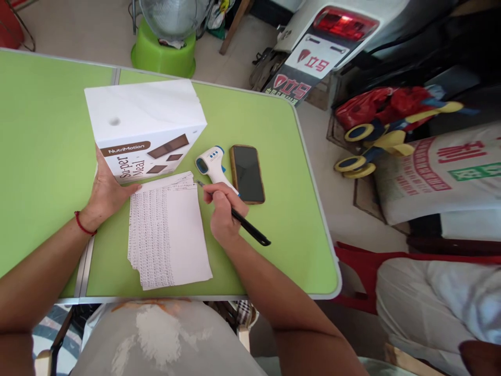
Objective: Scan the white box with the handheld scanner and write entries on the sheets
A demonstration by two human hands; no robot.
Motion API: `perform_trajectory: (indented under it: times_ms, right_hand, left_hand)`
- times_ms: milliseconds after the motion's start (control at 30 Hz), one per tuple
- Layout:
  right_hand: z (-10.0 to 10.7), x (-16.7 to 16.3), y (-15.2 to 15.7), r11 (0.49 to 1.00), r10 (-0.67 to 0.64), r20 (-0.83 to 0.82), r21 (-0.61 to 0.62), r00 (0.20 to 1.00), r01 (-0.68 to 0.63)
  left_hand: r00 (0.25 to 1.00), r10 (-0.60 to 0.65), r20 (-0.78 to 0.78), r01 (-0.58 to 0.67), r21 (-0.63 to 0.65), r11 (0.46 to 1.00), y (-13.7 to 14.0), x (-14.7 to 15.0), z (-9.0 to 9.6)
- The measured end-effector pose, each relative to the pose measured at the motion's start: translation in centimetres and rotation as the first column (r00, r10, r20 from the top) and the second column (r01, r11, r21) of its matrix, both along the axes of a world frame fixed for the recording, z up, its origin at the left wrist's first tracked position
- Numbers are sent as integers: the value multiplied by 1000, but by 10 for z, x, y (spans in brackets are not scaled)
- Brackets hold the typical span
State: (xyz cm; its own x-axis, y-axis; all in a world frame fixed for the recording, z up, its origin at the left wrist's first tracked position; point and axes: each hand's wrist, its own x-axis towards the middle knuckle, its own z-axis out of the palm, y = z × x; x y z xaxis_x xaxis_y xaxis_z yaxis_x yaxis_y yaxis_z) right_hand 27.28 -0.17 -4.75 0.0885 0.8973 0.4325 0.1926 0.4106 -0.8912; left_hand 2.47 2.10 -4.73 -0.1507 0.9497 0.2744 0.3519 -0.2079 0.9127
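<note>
My left hand [106, 190] grips the lower left corner of a white cardboard box [144, 109] printed "NutriMotion Super Meal". Its fingers go partly out of sight along the box's side, and the thumb lies over the top left edge of the paper. Below the box, the paper sheet [183, 235] carries dense rows of handwriting on its left part, and its lower left edge is torn. A black pen [250, 228] is pinched in my right hand [226, 211], its tip by the sheet's top right corner. Just beyond that hand lies a white and blue infrared thermometer [213, 164].
A smartphone [247, 175] lies right of the thermometer on the green folding table [289, 235]. Past the far edge, a fan [174, 18] stands on a green stool [162, 55]. A scooter [297, 68], a sack [450, 172] and a seated person [422, 292] are to the right.
</note>
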Motion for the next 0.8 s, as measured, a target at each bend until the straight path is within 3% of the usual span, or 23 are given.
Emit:
perform_trajectory:
  times_ms: [133,267,333,467,567,800]
  right_hand:
    - [-1,2,6,993,-101,-6,-57,995,101]
    - [3,10,15,990,-114,300,111,947,84]
    - [8,19,18,991,-53,526,135,849,-21]
    - [13,39,19,990,111,851,-49,514,-133]
    - [15,45,18,976,135,945,-76,297,-203]
    - [18,41,12,967,76,996,-65,38,-245]
  left_hand:
    - [998,-40,-38,41,12,999,0,1,5]
    - [997,-46,-63,46,3,999,0,0,5]
    - [998,-49,-49,49,10,999,1,-1,3]
    - [997,-48,-64,50,24,998,1,-2,0]
    - [993,-6,-118,3,-23,1000,1,-1,1]
    - [988,16,-154,-29,-81,996,-1,2,10]
